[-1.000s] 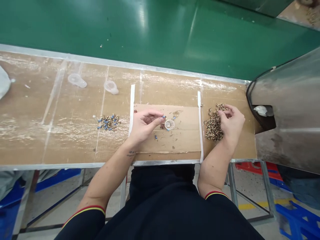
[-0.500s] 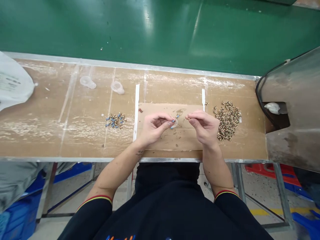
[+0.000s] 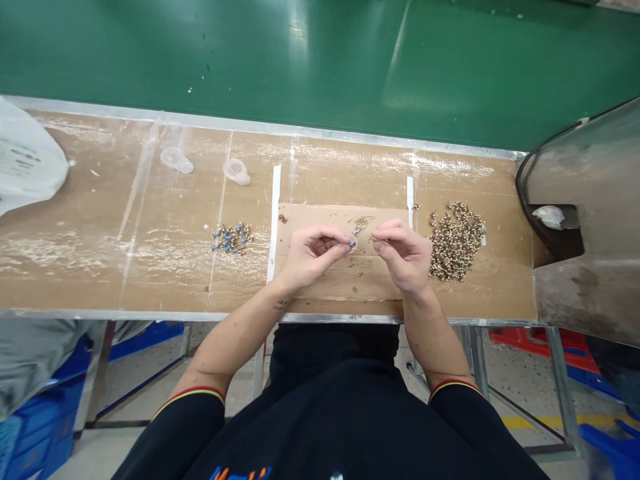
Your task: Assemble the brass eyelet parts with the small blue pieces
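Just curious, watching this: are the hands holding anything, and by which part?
The left hand pinches a small blue-tipped piece at its end; the right hand pinches a tiny brass piece. Where exactly it grips is too small to tell.

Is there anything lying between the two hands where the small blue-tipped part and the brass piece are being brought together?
Nothing visible. The left hand pinches a blue-tipped part and the right hand pinches a small brass piece; only a narrow gap over the bare cardboard pad separates them. The brass pile lies off to the right.

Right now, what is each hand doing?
Left hand: pinched shut on a small blue-tipped metal piece.
Right hand: pinched shut on a tiny brass-coloured part.
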`<state>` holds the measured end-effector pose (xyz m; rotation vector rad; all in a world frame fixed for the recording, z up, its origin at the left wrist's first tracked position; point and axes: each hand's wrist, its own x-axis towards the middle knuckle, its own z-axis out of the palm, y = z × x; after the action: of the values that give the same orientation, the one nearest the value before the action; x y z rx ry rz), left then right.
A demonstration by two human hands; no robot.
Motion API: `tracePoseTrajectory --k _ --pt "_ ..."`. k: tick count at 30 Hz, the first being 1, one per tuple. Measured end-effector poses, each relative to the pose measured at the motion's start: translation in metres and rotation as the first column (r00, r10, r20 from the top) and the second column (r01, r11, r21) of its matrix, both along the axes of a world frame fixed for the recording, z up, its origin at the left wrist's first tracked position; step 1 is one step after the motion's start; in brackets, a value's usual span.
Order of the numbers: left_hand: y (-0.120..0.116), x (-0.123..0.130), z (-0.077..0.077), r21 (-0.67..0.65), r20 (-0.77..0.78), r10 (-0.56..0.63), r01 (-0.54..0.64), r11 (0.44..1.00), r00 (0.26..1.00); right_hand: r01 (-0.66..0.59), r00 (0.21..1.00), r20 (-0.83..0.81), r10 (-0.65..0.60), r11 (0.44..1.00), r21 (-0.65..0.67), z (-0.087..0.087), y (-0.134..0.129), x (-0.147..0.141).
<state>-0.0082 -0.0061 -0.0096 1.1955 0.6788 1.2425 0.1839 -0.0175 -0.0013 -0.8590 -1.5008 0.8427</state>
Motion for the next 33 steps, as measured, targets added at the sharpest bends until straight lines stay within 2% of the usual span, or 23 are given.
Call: tracePoseTrajectory --k 4,12,17,21,28,33 --pt "-0.0007 0.0007 -0.0001 -0.005 -0.005 0.010 -0.010 1.000 1.000 -0.009 1.000 0.028 0.010 1.000 -0.026 0.0022 -0.0010 -0.0008" --pt "-0.0013 0.0019 -0.0021 -0.045 -0.005 0.036 -0.037 0.998 0.999 -0.028 0.999 -0.028 0.027 0.997 -0.066 0.0041 -0.0016 -0.0035" --pt "-0.0008 0.0023 -0.0029 -0.037 -0.007 0.041 -0.042 0.998 0.999 0.001 0.997 0.083 0.005 0.998 -0.065 0.0030 -0.0027 -0.0029" --pt "-0.0007 0.0033 -0.0034 -0.024 0.003 0.027 -0.027 0.999 1.000 0.037 0.979 0.201 -0.037 0.999 0.002 0.0024 -0.0026 -0.0024" --pt "-0.0027 0.0050 -0.0039 -0.054 0.005 -0.006 0.006 0.999 1.000 -0.067 0.941 0.337 0.029 0.993 0.101 0.0019 -0.0006 -0.0016" --pt "-0.0032 0.0031 -0.0039 -0.049 -0.050 0.009 -0.011 0.999 0.999 -0.124 0.930 0.353 0.100 0.991 0.046 0.0017 -0.0027 -0.0028"
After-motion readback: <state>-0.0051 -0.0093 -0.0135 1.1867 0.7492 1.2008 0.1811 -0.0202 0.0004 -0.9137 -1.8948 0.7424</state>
